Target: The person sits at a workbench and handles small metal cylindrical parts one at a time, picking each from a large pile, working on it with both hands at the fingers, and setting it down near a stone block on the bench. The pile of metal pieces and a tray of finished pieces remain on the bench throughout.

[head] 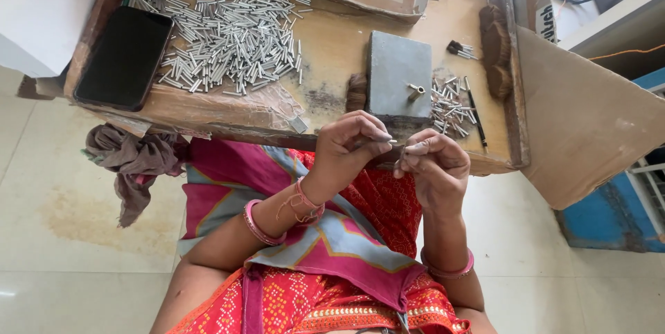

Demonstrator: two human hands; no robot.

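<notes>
Along the near edge of the low wooden bench (332, 50), the left hand (346, 147) pinches a small metal tube (388, 141) fingertip-tight while the right hand (433, 164), fingers closed on a dark bristle tuft (400, 162), seems mid-insertion, needing careful alignment.

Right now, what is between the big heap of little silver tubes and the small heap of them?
In the head view, a grey metal block lies flat on the wooden tray, between the big pile of tubes and the small pile. One loose tube rests on the block.
</notes>
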